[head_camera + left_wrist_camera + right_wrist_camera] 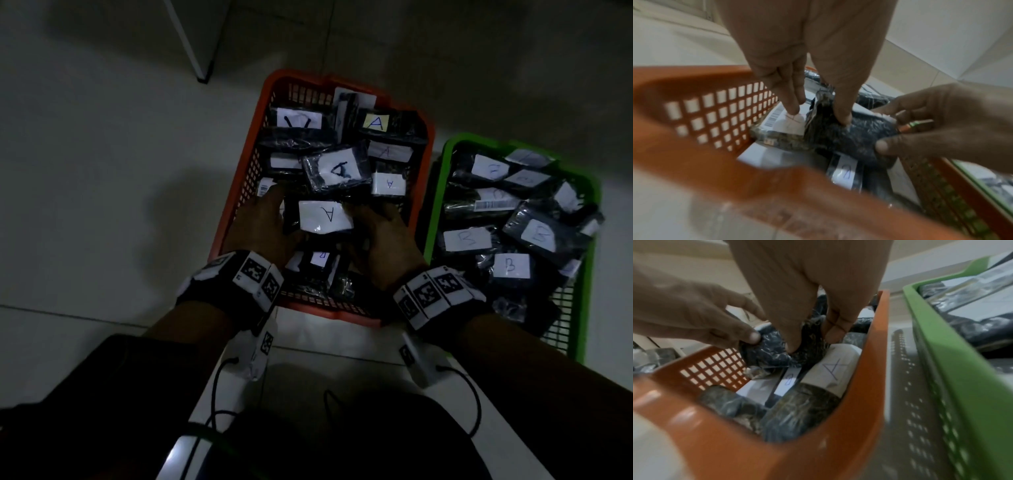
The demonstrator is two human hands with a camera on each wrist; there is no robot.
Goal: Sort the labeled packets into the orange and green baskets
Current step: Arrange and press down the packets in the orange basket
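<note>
The orange basket (pixel 236 205) holds several black plastic-wrapped packets with white labels marked A. The green basket (pixel 435 212) to its right holds several packets marked B. Both hands are inside the orange basket near its front. My left hand (pixel 270 219) pinches the left end of a black packet with an A label (pixel 325 214), and my right hand (pixel 376 222) grips its right end. In the left wrist view my left hand (pixel 818 115) presses thumb and fingers into the packet (pixel 849 138). The right wrist view shows my right hand (pixel 812 342) pinching the same packet (pixel 772 356).
Under the held packet lies a packet with a small blue-marked label (pixel 320 260), hard to read. Another A packet (pixel 830 369) leans on the orange basket's right wall. Pale tiled floor (pixel 102 171) surrounds the baskets. A white furniture leg (pixel 191 44) stands behind.
</note>
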